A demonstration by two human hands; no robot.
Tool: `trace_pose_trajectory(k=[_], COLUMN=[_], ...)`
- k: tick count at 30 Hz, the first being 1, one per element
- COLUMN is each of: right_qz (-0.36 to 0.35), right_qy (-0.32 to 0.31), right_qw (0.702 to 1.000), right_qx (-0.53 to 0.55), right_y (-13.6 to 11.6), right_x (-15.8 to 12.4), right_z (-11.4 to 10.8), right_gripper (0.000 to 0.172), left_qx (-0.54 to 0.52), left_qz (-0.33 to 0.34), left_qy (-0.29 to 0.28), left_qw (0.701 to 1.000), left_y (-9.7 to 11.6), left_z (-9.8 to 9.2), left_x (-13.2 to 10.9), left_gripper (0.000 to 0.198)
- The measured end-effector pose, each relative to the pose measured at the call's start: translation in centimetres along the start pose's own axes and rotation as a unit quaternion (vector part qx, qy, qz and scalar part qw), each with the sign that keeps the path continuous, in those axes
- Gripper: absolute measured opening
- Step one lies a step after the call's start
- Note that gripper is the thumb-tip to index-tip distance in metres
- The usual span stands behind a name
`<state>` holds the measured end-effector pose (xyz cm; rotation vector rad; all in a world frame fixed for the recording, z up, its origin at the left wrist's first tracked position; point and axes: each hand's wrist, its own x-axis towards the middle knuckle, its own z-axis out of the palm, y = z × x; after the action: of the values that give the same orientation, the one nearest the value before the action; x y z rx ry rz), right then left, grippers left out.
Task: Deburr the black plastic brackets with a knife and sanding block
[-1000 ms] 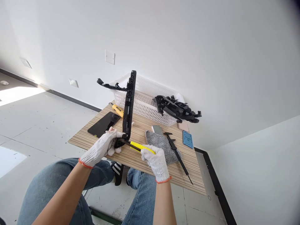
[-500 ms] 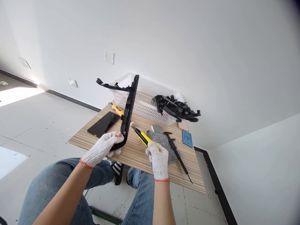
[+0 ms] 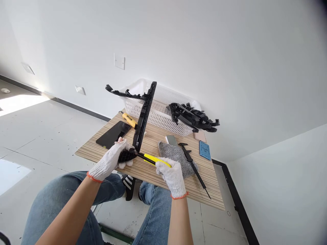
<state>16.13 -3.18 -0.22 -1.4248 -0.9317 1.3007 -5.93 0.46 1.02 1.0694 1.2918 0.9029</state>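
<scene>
My left hand (image 3: 112, 157), in a white knit glove with an orange cuff, is closed around the near end of a long black plastic trim piece (image 3: 144, 117). The piece slants up and away over the table. In my right hand (image 3: 171, 173), gloved the same way, is a yellow and black utility knife (image 3: 153, 160). Its blade end points left and meets the trim piece's near corner, close to my left fingers. Whether the blade is cutting into the plastic I cannot tell.
A white plastic basket (image 3: 163, 119) stands at the table's back, with more black plastic parts (image 3: 192, 117) piled on its right end. On the striped table (image 3: 150, 137) lie a black phone-like slab (image 3: 113, 134), a yellow-handled tool (image 3: 129, 120), a grey cloth (image 3: 173, 154), calipers (image 3: 192, 165) and a blue card (image 3: 204, 150).
The knife has swung down and left, from pointing up beside the trim piece to touching its near corner. The trim piece's far end has tilted slightly right.
</scene>
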Motion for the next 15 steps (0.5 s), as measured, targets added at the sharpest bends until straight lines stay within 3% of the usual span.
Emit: trace_pose_trajectory(k=[9,12,15], right_qz=[-0.012,-0.001,-0.006], right_qy=[-0.014,-0.055,-0.030], right_qw=[1.000,0.998,0.999], right_qx=[-0.014,-0.032,-0.022], right_y=[0.02,-0.07,-0.14], right_x=[-0.27,-0.39,-0.51], right_z=[-0.18,-0.10,0.01], right_gripper=[0.049,0.045,0.046], left_qx=[-0.004,-0.017,-0.011], left_qz=[0.000,-0.013,-0.016], left_qy=[-0.003,0.000,-0.005], left_qw=[1.000,1.000,1.000], left_y=[-0.31,-0.41,-0.58], left_z=[-0.07,-0.06,-0.13], left_x=[-0.11,-0.04,0.08], left_gripper=[0.041,0.036,0.035])
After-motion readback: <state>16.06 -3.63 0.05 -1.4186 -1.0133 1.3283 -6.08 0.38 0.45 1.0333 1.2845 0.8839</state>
